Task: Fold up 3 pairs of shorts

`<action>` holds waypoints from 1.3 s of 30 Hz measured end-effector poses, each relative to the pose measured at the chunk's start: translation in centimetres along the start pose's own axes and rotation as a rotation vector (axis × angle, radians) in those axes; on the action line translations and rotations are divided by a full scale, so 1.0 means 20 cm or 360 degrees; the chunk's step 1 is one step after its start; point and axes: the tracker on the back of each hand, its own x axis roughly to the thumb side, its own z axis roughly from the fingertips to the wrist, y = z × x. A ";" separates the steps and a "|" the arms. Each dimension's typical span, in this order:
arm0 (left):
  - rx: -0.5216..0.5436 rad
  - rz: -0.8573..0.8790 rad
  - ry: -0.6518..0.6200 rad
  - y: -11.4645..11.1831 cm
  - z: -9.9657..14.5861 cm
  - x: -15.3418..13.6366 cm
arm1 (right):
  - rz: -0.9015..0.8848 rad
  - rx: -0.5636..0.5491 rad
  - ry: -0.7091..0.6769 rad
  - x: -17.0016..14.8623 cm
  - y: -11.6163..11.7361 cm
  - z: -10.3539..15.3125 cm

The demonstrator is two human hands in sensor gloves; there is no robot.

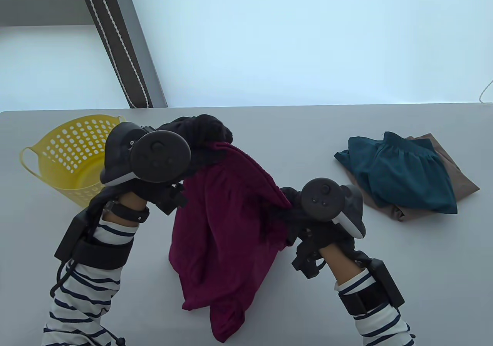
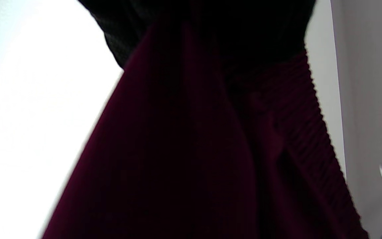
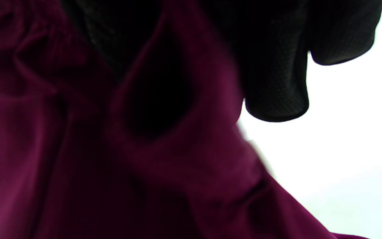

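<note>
Both hands have the maroon shorts (image 1: 223, 222) lifted up off the grey table (image 1: 269, 138). The left hand (image 1: 200, 134) has its gloved fingers bunched round the top edge on the far side, and the right hand (image 1: 292, 207) pinches the other end of that edge lower down and closer to the person, so the fabric hangs slanted between them with the bottom drooping toward the table's near edge. Wrist views are basically all dark red cloth with black glove fingers (image 3: 277, 83) curled into it. Off to the right, well apart, the teal shorts (image 1: 404, 172) lie on top of the brown shorts (image 1: 458, 172). A yellow basket (image 1: 65, 149) sits tipped on its side at the left.
</note>
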 end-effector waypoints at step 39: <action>-0.0576 -0.0735 0.0307 -0.09 -0.01 -0.22 | 0.0891 0.0031 0.0152 0.34 -0.72 -0.06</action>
